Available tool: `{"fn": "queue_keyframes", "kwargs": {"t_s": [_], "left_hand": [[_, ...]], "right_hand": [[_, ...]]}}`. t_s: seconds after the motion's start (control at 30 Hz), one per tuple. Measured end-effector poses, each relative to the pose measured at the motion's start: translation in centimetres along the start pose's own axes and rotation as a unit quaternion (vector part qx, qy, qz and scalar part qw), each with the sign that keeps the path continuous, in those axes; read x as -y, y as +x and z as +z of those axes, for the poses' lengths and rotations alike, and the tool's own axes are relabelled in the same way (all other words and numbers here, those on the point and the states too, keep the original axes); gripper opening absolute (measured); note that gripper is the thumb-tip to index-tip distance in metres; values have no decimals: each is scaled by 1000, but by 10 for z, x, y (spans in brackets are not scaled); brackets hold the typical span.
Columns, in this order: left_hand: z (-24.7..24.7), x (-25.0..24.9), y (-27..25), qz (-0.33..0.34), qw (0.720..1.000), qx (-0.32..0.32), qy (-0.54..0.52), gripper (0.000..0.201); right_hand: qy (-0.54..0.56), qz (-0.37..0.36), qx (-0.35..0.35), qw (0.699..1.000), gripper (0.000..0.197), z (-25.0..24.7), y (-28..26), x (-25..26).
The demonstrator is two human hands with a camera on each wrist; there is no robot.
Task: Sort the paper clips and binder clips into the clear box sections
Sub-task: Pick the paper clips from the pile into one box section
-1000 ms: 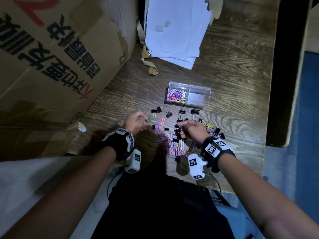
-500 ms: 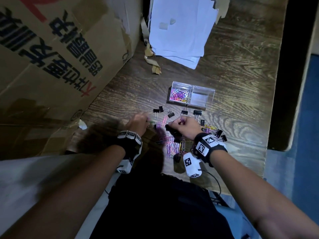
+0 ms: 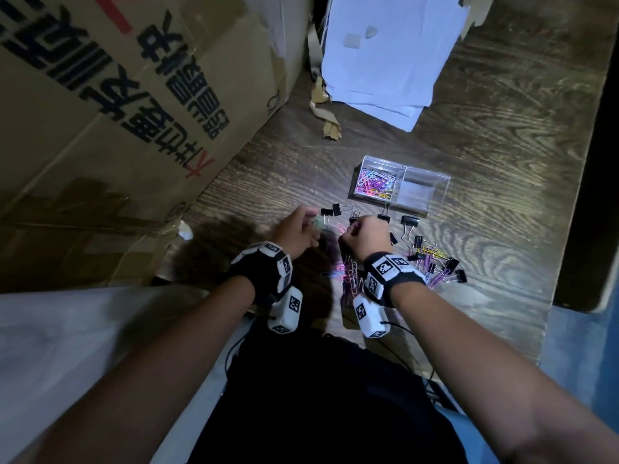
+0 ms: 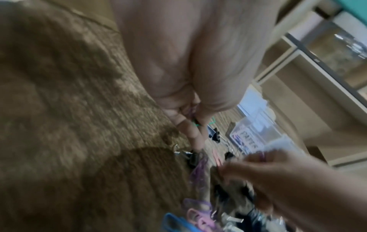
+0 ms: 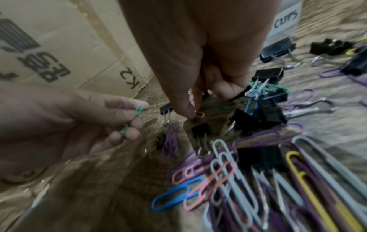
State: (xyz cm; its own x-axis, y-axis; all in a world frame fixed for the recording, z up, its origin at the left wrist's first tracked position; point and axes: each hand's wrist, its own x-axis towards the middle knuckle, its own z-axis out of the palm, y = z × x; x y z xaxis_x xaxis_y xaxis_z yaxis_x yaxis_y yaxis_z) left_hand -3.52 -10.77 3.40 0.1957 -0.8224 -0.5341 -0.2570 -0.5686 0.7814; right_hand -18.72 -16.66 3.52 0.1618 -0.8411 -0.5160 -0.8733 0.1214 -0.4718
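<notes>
The clear box (image 3: pixel 432 190) stands on the wooden table; its left section holds coloured paper clips (image 3: pixel 373 184), and its right section looks bare. A mixed pile of paper clips (image 5: pixel 224 171) and black binder clips (image 5: pixel 258 157) lies in front of it. My left hand (image 3: pixel 311 224) pinches a green paper clip (image 5: pixel 138 112) just above the table, left of the pile. Close beside it, my right hand (image 3: pixel 353 229) has curled fingers, and its fingertips (image 5: pixel 189 112) pinch a pink paper clip (image 5: pixel 199 114) at the table surface.
A big cardboard box (image 3: pixel 117 112) walls off the left side. A stack of white paper (image 3: pixel 388 51) and torn cardboard scraps (image 3: pixel 330 123) lie beyond the clear box. The table's right edge (image 3: pixel 569 229) drops to a blue floor. More binder clips (image 3: pixel 410 221) are scattered near the box.
My right hand has moved forward and left, off the middle of the pile, ending close to my left hand. The left hand has hardly shifted.
</notes>
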Motion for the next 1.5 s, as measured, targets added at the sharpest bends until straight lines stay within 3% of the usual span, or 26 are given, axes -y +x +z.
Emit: {"fn": "queue_keyframes", "kwargs": {"t_s": [0.07, 0.17, 0.27, 0.37, 0.47, 0.53, 0.8, 0.9, 1.03, 1.23, 1.4, 1.5], "left_hand": [[1, -5, 2, -35, 999, 9, -30, 26], [2, -12, 4, -85, 993, 2, -82, 12], [4, -17, 5, -106, 989, 11, -102, 22], [8, -14, 4, -42, 996, 4, 83, 29], [12, -1, 1, 66, 964, 22, 258, 23], [16, 5, -1, 85, 951, 35, 294, 21], [21, 2, -1, 87, 944, 11, 317, 15], [24, 0, -2, 98, 935, 23, 340, 6], [28, -1, -4, 82, 934, 23, 348, 12], [27, -10, -12, 80, 970, 22, 229, 13], [21, -10, -14, 0, 990, 18, 138, 11], [20, -8, -14, -23, 997, 53, 42, 24]], "right_hand": [[-12, 21, 24, 999, 12, -3, 1, -5], [-10, 12, 46, 999, 22, -12, 2, -17], [122, 1, 46, 991, 21, -22, -7, -27], [282, 35, 24, 959, 23, -32, -17, -41], [409, 94, 51, 906, 30, -40, -22, -54], [441, 103, 56, 890, 33, -47, -27, -59], [345, 74, 4, 936, 38, -47, -37, -95], [345, 80, 19, 935, 40, -52, -44, -97], [348, 85, 42, 933, 40, -54, -47, -99], [333, 87, 115, 932, 41, -60, -54, -98], [325, 99, 130, 932, 29, -56, -54, -95], [247, 65, 146, 956, 9, -55, -54, -94]]}}
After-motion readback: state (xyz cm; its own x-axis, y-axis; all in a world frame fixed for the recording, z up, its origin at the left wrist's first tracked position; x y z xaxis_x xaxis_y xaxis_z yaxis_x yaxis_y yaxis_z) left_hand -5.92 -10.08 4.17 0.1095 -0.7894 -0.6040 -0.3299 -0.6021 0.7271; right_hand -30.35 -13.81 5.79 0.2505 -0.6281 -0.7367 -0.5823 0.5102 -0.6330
